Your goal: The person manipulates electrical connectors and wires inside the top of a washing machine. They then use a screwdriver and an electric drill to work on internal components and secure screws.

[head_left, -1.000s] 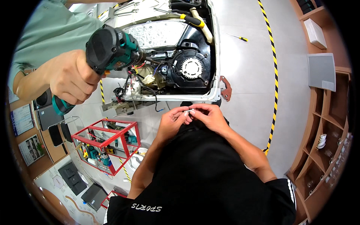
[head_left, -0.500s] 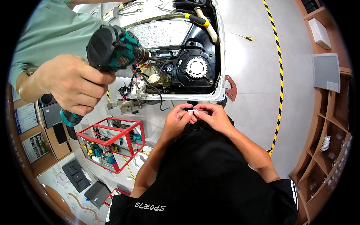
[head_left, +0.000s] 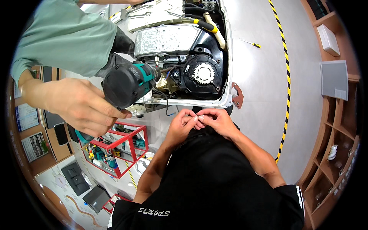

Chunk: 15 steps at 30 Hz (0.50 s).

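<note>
My left hand [head_left: 186, 124] and my right hand [head_left: 214, 123] meet at my waist, closed at the fingertips around a small pale piece [head_left: 198, 117], mostly hidden by the fingers. Just beyond them is an opened appliance [head_left: 229, 57] with a black housing [head_left: 203, 87], white gear [head_left: 204, 73], foil-covered panel [head_left: 161, 40] and loose wires. On the left a co-worker's hand [head_left: 80, 103] grips a teal and black cordless drill [head_left: 130, 83], its bit pointing toward the appliance's lower left interior. A yellow-black handled tool [head_left: 205, 25] lies across the appliance's upper part.
A red-framed tool cart [head_left: 133, 153] stands at lower left. A reddish-brown bracket [head_left: 237, 97] lies beside the appliance; a screwdriver [head_left: 256, 45] is on the floor near striped tape [head_left: 287, 111]. Wooden shelving [head_left: 341, 126] runs along the right; the co-worker's green sleeve [head_left: 65, 42] fills the upper left.
The co-worker's hand and drill have moved down and to the right, showing more of the dark area behind them. My hands still pinch at the same spot, with slight finger movement.
</note>
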### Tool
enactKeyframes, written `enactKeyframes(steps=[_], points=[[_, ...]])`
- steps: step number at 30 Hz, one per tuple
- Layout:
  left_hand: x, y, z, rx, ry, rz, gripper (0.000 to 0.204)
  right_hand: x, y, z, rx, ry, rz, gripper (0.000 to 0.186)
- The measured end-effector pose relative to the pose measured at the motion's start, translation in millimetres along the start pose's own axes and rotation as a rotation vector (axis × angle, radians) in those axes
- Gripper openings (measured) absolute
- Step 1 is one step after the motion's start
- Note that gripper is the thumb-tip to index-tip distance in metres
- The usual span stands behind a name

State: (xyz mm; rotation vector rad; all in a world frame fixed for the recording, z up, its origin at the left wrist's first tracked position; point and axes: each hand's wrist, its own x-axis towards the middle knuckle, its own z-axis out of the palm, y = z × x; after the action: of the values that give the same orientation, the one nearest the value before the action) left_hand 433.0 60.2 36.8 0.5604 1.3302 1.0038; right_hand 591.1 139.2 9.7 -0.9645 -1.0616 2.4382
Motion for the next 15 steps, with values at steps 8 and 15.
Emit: enactKeyframes(steps=[8,15], points=[[-20,29,-24,-0.739,-0.046,-0.111,0.051,19,-33,33,-0.877,0.06,-0.909,0.018],[-22,29,-26,-1.011,0.126,-0.049,0.023,33,-58,90,-1.292,-0.122,-1.115,0.034]])
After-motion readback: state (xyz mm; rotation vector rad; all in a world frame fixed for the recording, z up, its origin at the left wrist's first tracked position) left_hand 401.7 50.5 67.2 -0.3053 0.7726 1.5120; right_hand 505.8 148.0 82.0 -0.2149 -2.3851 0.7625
